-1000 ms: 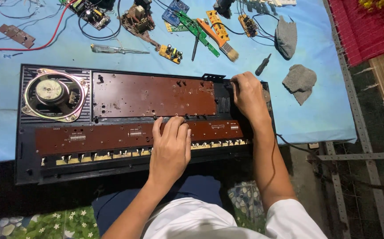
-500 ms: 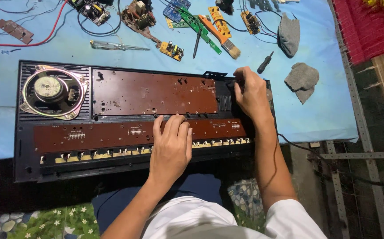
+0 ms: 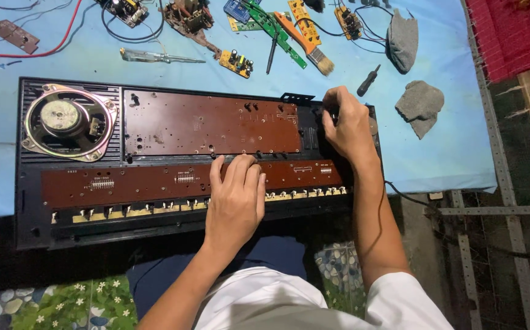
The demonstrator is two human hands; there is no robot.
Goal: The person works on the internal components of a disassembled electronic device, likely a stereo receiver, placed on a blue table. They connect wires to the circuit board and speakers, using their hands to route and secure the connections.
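An opened black keyboard case (image 3: 27, 214) lies on the blue table, with two long brown circuit boards (image 3: 210, 125) and a round speaker (image 3: 69, 121) at its left end. My left hand (image 3: 235, 198) rests flat on the lower brown board (image 3: 124, 181), fingers together and pointing away from me. My right hand (image 3: 345, 125) is curled over the case's right end, fingers closed around something small and dark that I cannot make out.
Behind the case lie a clear-handled screwdriver (image 3: 161, 57), several small circuit boards (image 3: 236, 63), a brush (image 3: 312, 52), a small black screwdriver (image 3: 367, 80) and two grey cloths (image 3: 421, 107). Red and black wires (image 3: 45, 52) trail at the back left. A metal frame (image 3: 491, 211) is at right.
The view has shifted slightly. My right hand has moved a little along the case's right end; my left hand stays on the lower board.
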